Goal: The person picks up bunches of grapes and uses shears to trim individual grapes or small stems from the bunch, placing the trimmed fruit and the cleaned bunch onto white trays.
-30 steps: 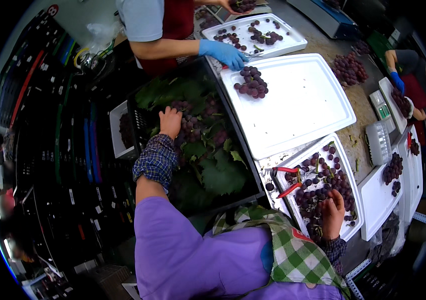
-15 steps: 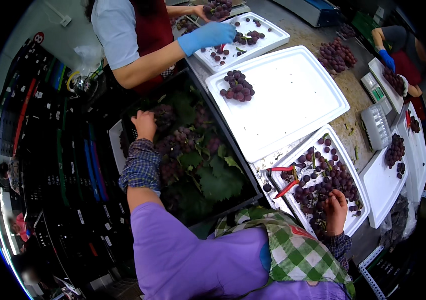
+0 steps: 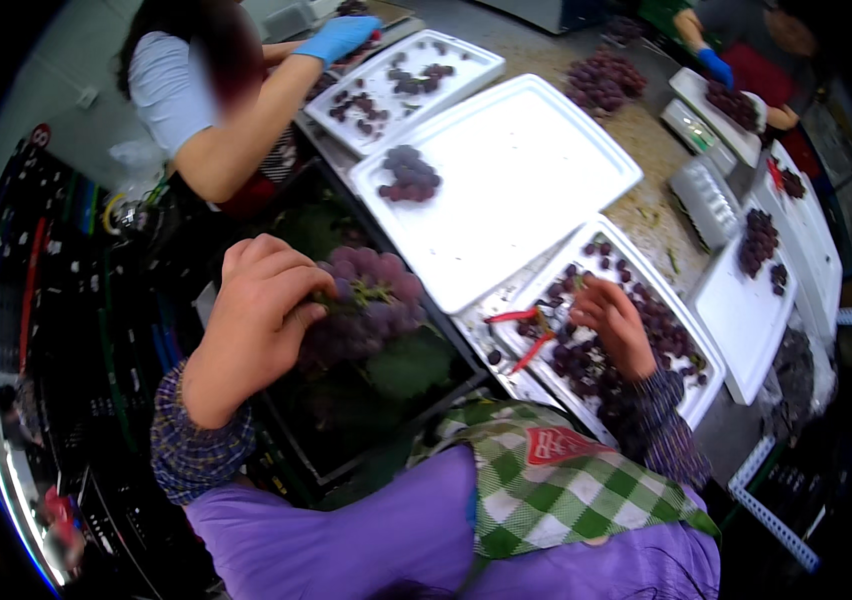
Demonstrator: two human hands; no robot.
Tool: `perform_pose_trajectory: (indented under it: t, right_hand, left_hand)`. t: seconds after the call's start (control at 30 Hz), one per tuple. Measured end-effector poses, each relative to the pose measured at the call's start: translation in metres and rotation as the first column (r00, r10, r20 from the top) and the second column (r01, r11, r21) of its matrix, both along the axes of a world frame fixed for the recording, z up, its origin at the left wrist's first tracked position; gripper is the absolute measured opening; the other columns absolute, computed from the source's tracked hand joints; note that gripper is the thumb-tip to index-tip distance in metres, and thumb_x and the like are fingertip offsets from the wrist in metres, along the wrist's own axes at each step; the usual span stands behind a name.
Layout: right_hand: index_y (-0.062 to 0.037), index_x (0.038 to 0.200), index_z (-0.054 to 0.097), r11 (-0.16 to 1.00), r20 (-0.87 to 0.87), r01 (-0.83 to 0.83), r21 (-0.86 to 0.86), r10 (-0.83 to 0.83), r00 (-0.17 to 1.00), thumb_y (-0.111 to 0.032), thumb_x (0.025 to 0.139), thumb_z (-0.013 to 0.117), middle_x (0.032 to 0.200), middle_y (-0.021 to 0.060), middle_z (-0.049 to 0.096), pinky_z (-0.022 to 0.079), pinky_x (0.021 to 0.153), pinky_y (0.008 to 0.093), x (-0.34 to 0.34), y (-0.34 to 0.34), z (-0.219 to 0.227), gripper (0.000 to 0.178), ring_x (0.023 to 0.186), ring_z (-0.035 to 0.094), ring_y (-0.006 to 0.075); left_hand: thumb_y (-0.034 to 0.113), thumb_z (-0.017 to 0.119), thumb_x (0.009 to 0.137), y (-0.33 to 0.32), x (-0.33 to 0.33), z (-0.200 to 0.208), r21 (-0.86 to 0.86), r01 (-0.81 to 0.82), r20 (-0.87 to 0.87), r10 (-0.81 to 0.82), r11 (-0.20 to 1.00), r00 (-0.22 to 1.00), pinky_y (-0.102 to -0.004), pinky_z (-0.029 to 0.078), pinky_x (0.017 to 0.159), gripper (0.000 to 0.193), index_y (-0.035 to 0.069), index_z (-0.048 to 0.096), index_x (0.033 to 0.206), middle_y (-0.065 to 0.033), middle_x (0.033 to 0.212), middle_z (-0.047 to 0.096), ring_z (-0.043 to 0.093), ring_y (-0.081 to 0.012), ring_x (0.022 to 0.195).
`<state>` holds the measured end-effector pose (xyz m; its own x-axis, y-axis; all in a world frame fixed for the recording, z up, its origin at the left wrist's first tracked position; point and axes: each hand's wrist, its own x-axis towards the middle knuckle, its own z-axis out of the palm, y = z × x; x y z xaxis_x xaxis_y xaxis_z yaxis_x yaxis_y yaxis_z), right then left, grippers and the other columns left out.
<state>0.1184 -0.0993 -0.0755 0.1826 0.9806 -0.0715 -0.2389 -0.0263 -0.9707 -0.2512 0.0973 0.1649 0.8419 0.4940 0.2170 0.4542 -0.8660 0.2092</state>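
My left hand is closed around the stem end of a large bunch of purple grapes, held up above the black crate of grapes and green leaves. My right hand rests among loose dark grapes in a white foam tray, fingers bent on the grapes; whether it grips any I cannot tell. Red-handled scissors lie at that tray's left end, just left of my right hand.
A big white tray holds one small grape bunch. Across the crate a person in a blue glove works over another tray. A scale, more trays and another person's blue-gloved hand lie to the right.
My left hand has come up out of the crate holding a grape bunch, now much closer to the camera. My right hand shifted slightly left in its tray.
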Motion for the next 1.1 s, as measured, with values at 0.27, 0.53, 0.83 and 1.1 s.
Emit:
perform_pose_trajectory:
  t: [0.27,0.53,0.83,1.1]
  right_hand:
    - [-0.0031,0.156,0.023,0.921,-0.643,-0.346,0.179,0.376,0.667,-0.078,0.082,0.056,0.15,0.0243,0.041,0.035,0.115,0.0469,-0.022,-0.01,0.057,0.11,0.138,0.044,0.0359]
    - [-0.0111,0.154,0.032,0.983,-0.84,-0.169,0.078,0.156,0.519,-0.073,0.094,0.037,0.148,0.0232,0.045,0.056,0.082,0.0527,0.003,-0.122,-0.016,0.086,0.125,0.054,0.0454]
    - [-0.0086,0.151,0.037,0.996,-0.917,-0.057,0.071,0.088,0.39,-0.056,0.101,0.037,0.144,0.0244,0.048,0.055,0.087,0.0542,0.015,-0.16,-0.061,0.069,0.122,0.053,0.0522]
    - [-0.0056,0.148,0.039,0.958,-0.895,0.096,0.27,0.212,0.393,-0.044,0.104,0.043,0.147,0.02,0.045,0.044,0.106,0.0562,0.025,-0.149,-0.032,0.059,0.13,0.049,0.0438]
  left_hand:
    - [0.004,0.071,0.073,-0.046,0.147,-0.006,-0.365,0.598,0.288,-0.524,0.713,0.801,-0.0397,0.045,0.084,0.019,0.006,0.067,0.091,-0.0072,0.088,0.064,0.058,-0.0287,0.089]
    - [0.001,0.067,0.084,-0.067,0.258,-0.098,-0.605,0.54,0.294,-0.466,0.585,0.835,-0.0373,0.05,0.088,0.021,0.003,0.07,0.104,-0.011,0.098,0.068,0.063,-0.0272,0.095]
    - [0.015,0.068,0.091,-0.058,0.251,-0.193,-0.712,0.233,0.121,-0.211,0.663,0.97,-0.0358,0.05,0.092,0.044,-0.002,0.058,0.13,-0.0144,0.113,0.066,0.064,-0.0249,0.105]
    - [0.038,0.082,0.075,-0.075,0.189,-0.235,-0.178,0.242,-0.329,-0.29,0.954,0.899,-0.0531,0.037,0.104,0.085,-0.004,0.045,0.139,-0.0205,0.139,0.047,0.04,-0.0409,0.13]
